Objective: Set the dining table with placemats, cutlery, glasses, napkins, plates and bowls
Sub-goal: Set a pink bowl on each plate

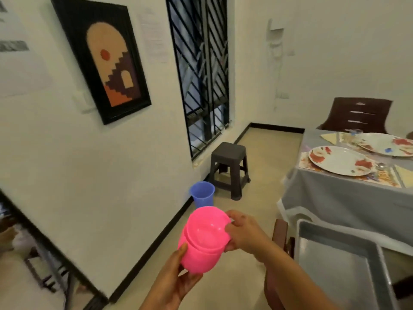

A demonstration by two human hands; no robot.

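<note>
I see both hands raised in front of me, carrying a stack of pink bowls [204, 239]. The left hand [176, 278] cups the lowest bowl from below, its fingers curled up around the outer wall with the thumb tip resting near the bowl's side. The right hand [243, 233] grips the right rim of the top bowl, thumb over the edge and fingers wrapped beneath. The bowls are nested one inside another and tilted toward me, so I look into the open mouth of the upper one; I cannot tell exactly how many are in the stack. A blue plastic cup [202, 195] shows just behind the bowls, upright; what holds it is hidden by the stack.

Off to the right stands the worktop [335, 198], draped in a grey cloth. On it lie two floral plates: a nearer one [340, 159] resting on a patterned placemat [380, 177], and a farther one [384, 144] beyond it. A clear glass [355, 132] stands near the far plate, and cutlery [380, 166] lies just right of the near plate, too blurred to sort. A brown chair [359, 115] sits at the far side.

A grey tray [335, 253] lies in the lower right. A dark stool [230, 168] stands on the floor under the barred window [201, 74], and a framed picture [107, 61] hangs on the left wall
</note>
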